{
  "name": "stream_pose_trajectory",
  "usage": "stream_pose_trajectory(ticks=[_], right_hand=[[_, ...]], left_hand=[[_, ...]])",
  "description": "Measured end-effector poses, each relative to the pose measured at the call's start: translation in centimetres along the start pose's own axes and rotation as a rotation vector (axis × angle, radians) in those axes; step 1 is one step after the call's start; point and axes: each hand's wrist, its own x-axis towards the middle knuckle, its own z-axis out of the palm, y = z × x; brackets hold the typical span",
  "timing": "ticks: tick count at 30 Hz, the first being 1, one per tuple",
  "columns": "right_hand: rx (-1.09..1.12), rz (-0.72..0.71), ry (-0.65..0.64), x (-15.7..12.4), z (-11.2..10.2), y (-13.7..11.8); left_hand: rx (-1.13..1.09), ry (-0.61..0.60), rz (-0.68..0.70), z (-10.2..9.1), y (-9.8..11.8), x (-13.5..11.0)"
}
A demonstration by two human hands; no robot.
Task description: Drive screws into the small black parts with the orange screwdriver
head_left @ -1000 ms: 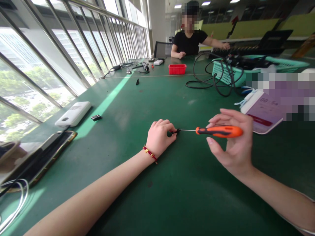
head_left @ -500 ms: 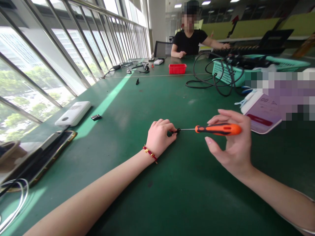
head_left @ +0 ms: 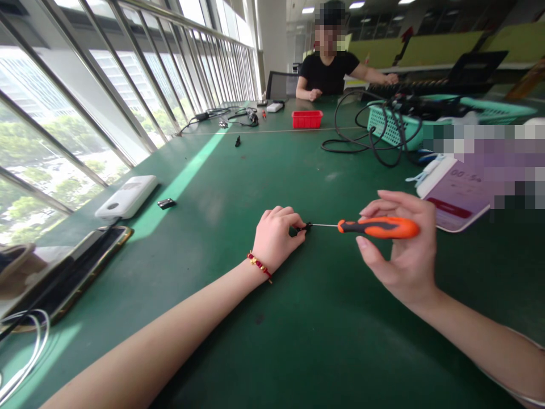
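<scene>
My left hand rests on the green table, fingers curled and pinched on a small black part at its fingertips. My right hand holds an orange-and-black screwdriver level between thumb and fingers, the other fingers loosely spread. The thin metal shaft points left and its tip meets the black part. A red bead bracelet circles my left wrist.
A phone lies right of my right hand. A white power bank, a small black piece and a dark phone lie at the left. Farther back are a teal basket with black cables, a red tray and a seated person.
My right hand and the screwdriver have shifted only slightly; the fingers on the handle moved a little. The left hand stays in place.
</scene>
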Motion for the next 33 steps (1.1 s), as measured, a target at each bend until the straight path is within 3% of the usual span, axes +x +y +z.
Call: stream_pose_trajectory(ticks=[7,15,20,24,30,33], right_hand=[[-0.142,0.124,-0.124,-0.2,-0.3,-1.2],[-0.048,0.032,0.039,-0.1,0.1,0.4],[-0.146,0.135,-0.080,-0.1,-0.2,-0.6],[-0.193,0.109,-0.136,-0.3,-0.3,-1.2],[-0.060,0.008,0.010,-0.2,0.1,0.2],[-0.054,0.061,-0.027,-0.1,-0.1,0.1]], left_hand=[[-0.003,0.005,0.006,0.1,0.0,0.0],[-0.002,0.005,0.003,0.0,0.1,0.0],[0.002,0.004,-0.001,-0.1,0.2,0.0],[0.002,0.001,-0.002,0.0,0.1,0.1],[0.004,0.000,-0.006,-0.1,0.2,0.0],[0.003,0.001,-0.002,-0.1,0.2,0.0]])
